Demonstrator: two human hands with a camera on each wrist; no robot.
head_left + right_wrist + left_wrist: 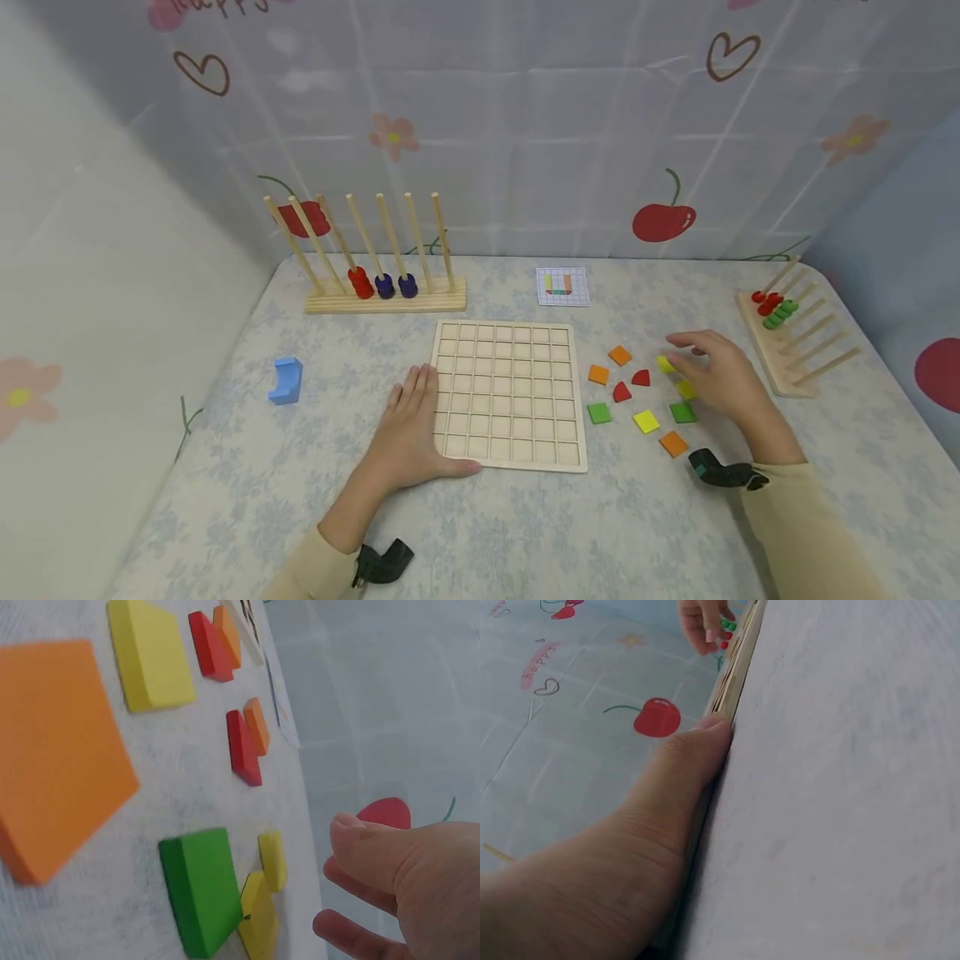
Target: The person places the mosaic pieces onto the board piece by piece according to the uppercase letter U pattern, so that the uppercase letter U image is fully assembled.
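Note:
A wooden grid board [506, 396] lies flat on the table, its squares bare. My left hand [408, 437] rests at its lower left corner, straight fingers along the left edge and thumb along the front edge. Over the right side, my right hand [723, 379] hovers with thumb and fingers apart, holding nothing. A yellow square [664, 365] lies just below its fingertips, with a second yellow square [686, 389] beside the palm. Around them are a green square [199, 889], orange squares [673, 443] and red quarter-round pieces [622, 392].
A pegged wooden stand [386, 307] with red and dark blue beads stands at the back left. Another pegged stand [772, 354] with red and green beads is at the far right. A patterned card [562, 287] lies behind the board, and a blue curved block [287, 382] to the left.

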